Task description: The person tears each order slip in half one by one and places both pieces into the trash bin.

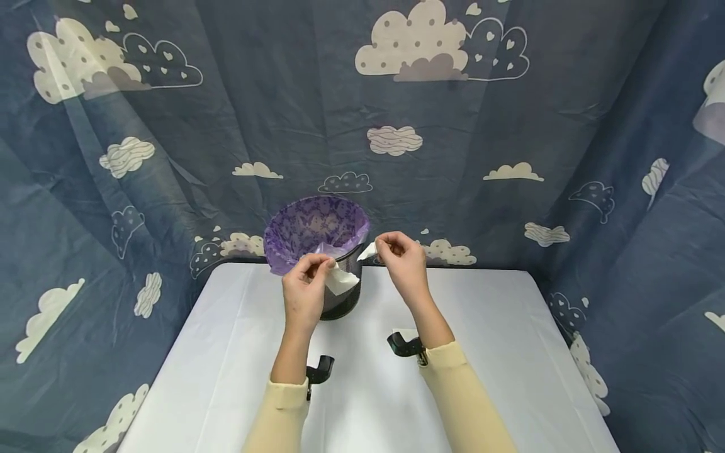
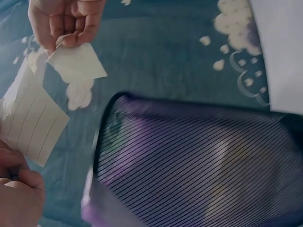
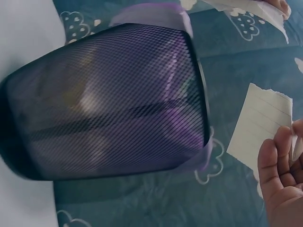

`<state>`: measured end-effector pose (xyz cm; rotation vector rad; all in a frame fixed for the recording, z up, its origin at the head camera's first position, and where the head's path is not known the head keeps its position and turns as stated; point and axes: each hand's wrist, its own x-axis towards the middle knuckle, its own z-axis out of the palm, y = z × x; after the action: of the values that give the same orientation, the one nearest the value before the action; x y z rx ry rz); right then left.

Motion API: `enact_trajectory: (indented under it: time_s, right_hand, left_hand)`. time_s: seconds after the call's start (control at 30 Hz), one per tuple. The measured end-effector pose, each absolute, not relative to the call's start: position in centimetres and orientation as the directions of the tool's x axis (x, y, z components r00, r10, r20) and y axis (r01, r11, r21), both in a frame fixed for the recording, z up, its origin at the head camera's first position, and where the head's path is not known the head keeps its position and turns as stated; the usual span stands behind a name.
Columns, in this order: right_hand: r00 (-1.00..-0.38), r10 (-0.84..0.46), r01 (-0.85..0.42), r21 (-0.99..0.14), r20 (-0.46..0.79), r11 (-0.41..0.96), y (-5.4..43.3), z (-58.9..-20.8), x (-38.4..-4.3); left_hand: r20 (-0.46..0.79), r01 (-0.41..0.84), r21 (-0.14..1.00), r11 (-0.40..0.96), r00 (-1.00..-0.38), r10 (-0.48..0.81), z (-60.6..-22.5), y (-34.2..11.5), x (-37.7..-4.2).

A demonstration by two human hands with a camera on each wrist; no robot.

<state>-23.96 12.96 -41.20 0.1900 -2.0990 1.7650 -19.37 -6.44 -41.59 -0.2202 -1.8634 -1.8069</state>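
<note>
My left hand (image 1: 302, 296) pinches a torn piece of lined paper (image 1: 342, 280) between thumb and fingers, in front of a black mesh bin (image 1: 344, 303). Slightly to the right, my right hand (image 1: 406, 267) pinches a second torn paper piece (image 1: 368, 251) beside the bin's rim. The two pieces are apart. Ruled lines show on the left hand's paper (image 2: 35, 120) in the left wrist view and on the right hand's paper (image 3: 262, 125) in the right wrist view. A patterned purple bag (image 1: 314, 223) lines the bin and folds over its rim.
The bin stands at the back of a white table (image 1: 226, 352), close to a dark blue cloud-print curtain (image 1: 317, 119). Under my right wrist lies a pale flat thing (image 1: 403, 331), partly hidden. A black wrist mount (image 1: 321, 370) sits on each sleeve.
</note>
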Motion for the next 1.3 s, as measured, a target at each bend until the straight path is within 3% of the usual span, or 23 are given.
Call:
enact_trajectory:
  time_s: [0.43, 0.7, 0.93, 1.3]
  right_hand:
    - [-0.922, 0.090, -0.356, -0.916, 0.377, 0.185, 10.2, -39.6, -27.9]
    - [-0.916, 0.078, -0.357, -0.890, 0.393, 0.283, 8.6, -40.2, -30.3]
    - [-0.926, 0.059, -0.338, -0.887, 0.374, 0.316, 7.8, -40.6, -31.2]
    - [-0.936, -0.018, -0.328, -0.855, 0.351, 0.402, 7.6, -40.4, -31.5]
  left_hand:
    - [0.494, 0.531, 0.847, 0.024, -0.771, -0.402, -38.5, -9.4, -23.0]
    - [0.439, 0.479, 0.877, 0.046, -0.757, -0.484, -38.9, -10.2, -24.9]
    - [0.391, 0.395, 0.912, 0.113, -0.751, -0.532, -40.0, -10.5, -26.2]
    - [0.371, 0.225, 0.918, 0.327, -0.776, -0.510, -40.2, -10.2, -26.4]
